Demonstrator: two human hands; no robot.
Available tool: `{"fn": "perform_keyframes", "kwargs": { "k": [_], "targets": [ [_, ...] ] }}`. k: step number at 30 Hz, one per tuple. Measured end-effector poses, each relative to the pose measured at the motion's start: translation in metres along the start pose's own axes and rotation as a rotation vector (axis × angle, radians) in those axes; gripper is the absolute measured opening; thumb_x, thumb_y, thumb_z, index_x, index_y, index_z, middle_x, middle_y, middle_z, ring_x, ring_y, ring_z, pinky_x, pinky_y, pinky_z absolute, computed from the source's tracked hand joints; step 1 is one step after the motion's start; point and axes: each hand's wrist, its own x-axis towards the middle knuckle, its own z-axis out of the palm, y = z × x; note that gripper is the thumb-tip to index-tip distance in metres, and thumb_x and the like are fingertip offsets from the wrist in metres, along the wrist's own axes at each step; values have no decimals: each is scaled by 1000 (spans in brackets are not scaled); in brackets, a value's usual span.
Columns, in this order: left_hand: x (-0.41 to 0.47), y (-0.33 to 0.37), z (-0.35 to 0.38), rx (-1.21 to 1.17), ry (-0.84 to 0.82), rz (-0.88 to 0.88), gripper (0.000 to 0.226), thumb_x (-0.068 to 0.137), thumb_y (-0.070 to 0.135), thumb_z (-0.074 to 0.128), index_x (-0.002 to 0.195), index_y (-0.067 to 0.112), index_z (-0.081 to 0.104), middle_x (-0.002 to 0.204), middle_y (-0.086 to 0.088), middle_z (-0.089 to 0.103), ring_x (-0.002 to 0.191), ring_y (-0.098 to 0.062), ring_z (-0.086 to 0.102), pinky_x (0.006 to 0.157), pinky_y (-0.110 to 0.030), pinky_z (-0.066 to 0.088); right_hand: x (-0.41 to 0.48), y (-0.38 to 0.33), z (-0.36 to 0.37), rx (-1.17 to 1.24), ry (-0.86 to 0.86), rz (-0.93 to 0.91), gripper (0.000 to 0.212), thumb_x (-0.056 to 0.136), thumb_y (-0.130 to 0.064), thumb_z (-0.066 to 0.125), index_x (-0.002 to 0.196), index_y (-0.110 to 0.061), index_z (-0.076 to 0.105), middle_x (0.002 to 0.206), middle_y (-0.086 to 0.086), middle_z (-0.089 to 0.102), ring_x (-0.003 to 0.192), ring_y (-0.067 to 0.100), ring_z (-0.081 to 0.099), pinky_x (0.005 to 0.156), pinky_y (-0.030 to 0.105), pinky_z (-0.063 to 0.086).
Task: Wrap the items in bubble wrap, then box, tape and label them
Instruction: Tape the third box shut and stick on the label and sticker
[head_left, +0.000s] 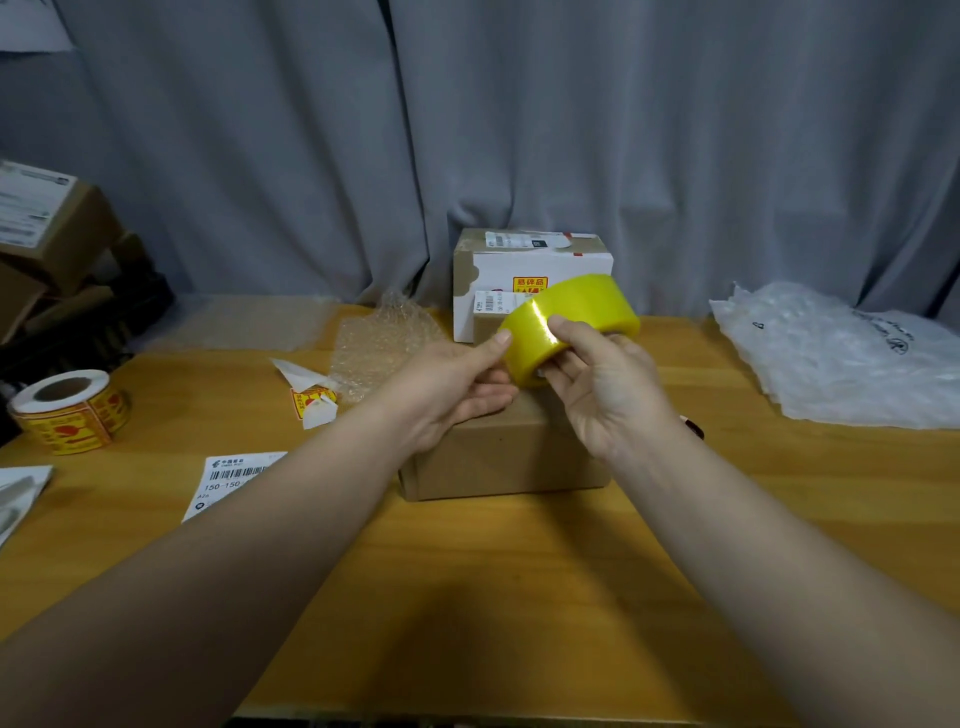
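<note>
Tape (569, 322), a yellow roll, hangs in the air between both hands, just above the far edge of the brown box (506, 457) and tilted so that its glossy outer band faces the camera. The right hand (608, 395) grips it: the thumb lies on the outer band and the fingers curl up from underneath toward the core. The left hand (447, 395) sits just left of the roll, its thumb tip pressed against the roll's left rim, its other fingers lying almost straight and loose below; whether they touch the roll I cannot tell. The box stands closed on the wooden table (519, 597), directly under the two hands, with its front face toward the camera. Behind the roll, against the grey curtain (260, 156), stands a white box (530, 265) with a red and yellow sticker. Bubble wrap (384, 343) lies crumpled left of the white box, and a peeled sticker backing (311, 395) lies just in front of it. A sticker roll (67, 410) stands near the table's left edge, and a barcoded label (234, 478) lies flat, partly covered by the left forearm. Clear bags (841, 353) are piled at the right, well apart from the box. Cartons (47, 228) are stacked at the far left.
</note>
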Motion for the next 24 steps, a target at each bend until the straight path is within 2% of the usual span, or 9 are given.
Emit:
{"fn": "perform_keyframes", "kwargs": {
  "k": [3,6,8,10,13,15,16,20,24],
  "targets": [
    [2,-1,3,-148,1,0,13,91,15,59,85,4,58,74,-8,57,63,-12,59,58,-17,56,-2,-1,-3,-2,-15,7,19,87,3,61,103,-7,56,97,9,68,87,19,68,83,32,55],
    [4,-3,5,-126,14,48,11,93,11,56,83,7,58,72,-6,57,64,-10,56,64,-20,56,-6,-6,-9,-96,-21,38,24,86,-6,65,109,-6,58,101,12,70,91,21,69,86,34,55],
    [4,-6,4,-107,27,90,13,95,11,53,83,7,57,73,-6,56,67,-11,56,70,-25,58,-10,-10,-20,-344,46,-27,19,85,-23,71,92,-8,61,81,10,70,75,19,68,72,31,56],
    [4,-10,2,-101,29,115,15,96,11,52,82,7,56,74,-5,54,69,-11,55,72,-25,58,-11,-14,-37,-727,183,-406,35,81,-35,74,68,-15,48,61,3,52,59,15,50,60,31,43],
    [3,-12,1,-88,17,136,17,97,11,49,82,7,55,75,-6,54,69,-10,54,71,-24,58,-5,-23,-49,-1094,173,-905,35,74,-49,69,88,-23,51,88,-11,43,82,11,44,76,25,35],
    [3,-12,1,-70,15,143,16,97,12,49,83,7,55,77,-6,54,69,-10,55,72,-23,58,7,-30,-45,-1329,-1,-893,54,73,-58,63,113,-22,55,109,-10,42,106,13,44,90,26,34],
    [2,-12,2,-58,12,146,15,97,12,49,85,7,56,78,-6,54,70,-10,55,73,-24,57,11,-32,-42,-1399,-61,-836,55,73,-60,63,112,-22,56,109,-10,44,107,11,44,89,26,34],
    [1,-12,2,-65,-1,169,15,98,12,47,86,8,55,72,-4,51,65,-8,52,79,-28,56,17,-41,-16,-1349,-217,-760,43,76,-44,75,77,-18,41,70,-1,51,62,6,43,58,25,33],
    [7,-11,-10,-221,36,158,15,98,9,45,89,6,56,67,-2,47,55,-6,45,92,-43,51,22,-46,3,-1463,-373,-588,38,79,-52,69,84,-18,52,71,-6,53,67,10,50,65,33,43]
  ]
}}
